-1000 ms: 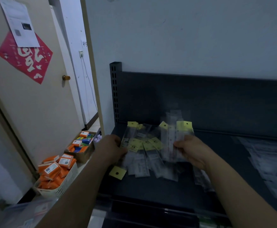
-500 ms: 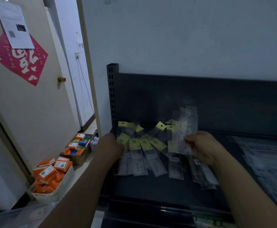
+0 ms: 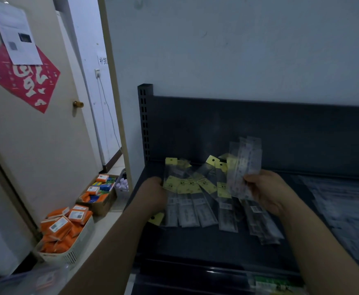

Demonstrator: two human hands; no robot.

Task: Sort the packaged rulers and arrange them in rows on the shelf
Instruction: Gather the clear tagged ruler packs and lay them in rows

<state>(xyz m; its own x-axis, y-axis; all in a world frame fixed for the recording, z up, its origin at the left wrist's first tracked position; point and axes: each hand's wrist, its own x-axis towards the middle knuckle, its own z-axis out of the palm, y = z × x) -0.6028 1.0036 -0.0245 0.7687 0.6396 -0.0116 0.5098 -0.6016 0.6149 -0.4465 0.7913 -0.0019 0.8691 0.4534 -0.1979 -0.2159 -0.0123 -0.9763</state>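
1. Rulers [image 3: 195,201] in clear packets with yellow headers lie fanned in a rough, overlapping row on the dark shelf [image 3: 195,245], near its left end.
2. Right grip [image 3: 268,192] pinches a bundle [image 3: 245,165] of packets, held upright above the row's right end.
3. Left grip [image 3: 153,193] touches the row's left edge. Its fingers are hidden, so I cannot tell whether they hold anything.
4. More packets [image 3: 344,209] lie blurred further right on the shelf.
5. A basket [image 3: 76,252] of orange packs sits on the floor to the left, beside a door [image 3: 35,156].
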